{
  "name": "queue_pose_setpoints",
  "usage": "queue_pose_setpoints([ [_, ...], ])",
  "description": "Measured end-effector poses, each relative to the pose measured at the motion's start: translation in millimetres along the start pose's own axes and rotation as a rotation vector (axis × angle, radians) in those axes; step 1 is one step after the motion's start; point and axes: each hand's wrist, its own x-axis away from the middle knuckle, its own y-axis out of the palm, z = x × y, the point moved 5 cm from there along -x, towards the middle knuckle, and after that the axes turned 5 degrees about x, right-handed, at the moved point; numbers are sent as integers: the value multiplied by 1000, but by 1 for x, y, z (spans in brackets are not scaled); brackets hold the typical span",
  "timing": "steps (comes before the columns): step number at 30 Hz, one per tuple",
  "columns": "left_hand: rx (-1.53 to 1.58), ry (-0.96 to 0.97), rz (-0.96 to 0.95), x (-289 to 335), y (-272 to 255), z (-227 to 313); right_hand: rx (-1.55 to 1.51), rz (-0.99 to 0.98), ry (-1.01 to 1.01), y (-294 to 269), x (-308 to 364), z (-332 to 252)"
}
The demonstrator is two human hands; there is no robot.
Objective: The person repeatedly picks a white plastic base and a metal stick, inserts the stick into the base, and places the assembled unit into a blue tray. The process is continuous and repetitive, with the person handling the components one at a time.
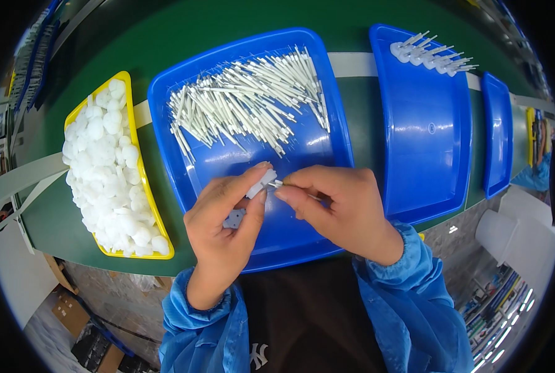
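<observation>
Over the near half of a blue tray (290, 239), my two hands meet. My left hand (218, 224) is closed, pinching a small white plastic piece (262, 184) between thumb and fingers. A second pale plastic piece (234, 218) shows under its fingers, partly hidden. My right hand (345, 202) pinches a thin white rod (277, 184), its end right at the white piece. Whether the rod's tip is inside the piece cannot be made out. Many similar white rods with fine wire ends (246, 96) lie heaped in the tray's far half.
Left stands a yellow tray (145, 177) heaped with white plastic pieces (106, 168). On the right, another blue tray (426, 161) holds a row of white pieces with rods sticking out (432, 57). Beyond it are a narrower-looking blue tray (498, 137) and a person's blue sleeve (536, 177).
</observation>
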Motion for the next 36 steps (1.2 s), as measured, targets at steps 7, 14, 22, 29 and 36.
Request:
queue_pose_setpoints([
  [7, -202, 164, -8, 3, -3, 8, 489, 172, -383, -2, 4, -21],
  [14, -222, 147, -24, 10, -4, 11, 344, 163, -367, 5, 2, -12],
  [22, -219, 132, -76, 9, -4, 12, 300, 154, -356, 2, 4, -12],
  [29, 107, -20, -95, 7, 1, 10, 313, 172, -395, -10, 16, -11],
  [36, -5, 58, -169, 5, 2, 21, 474, 136, -581, -15, 31, -18],
])
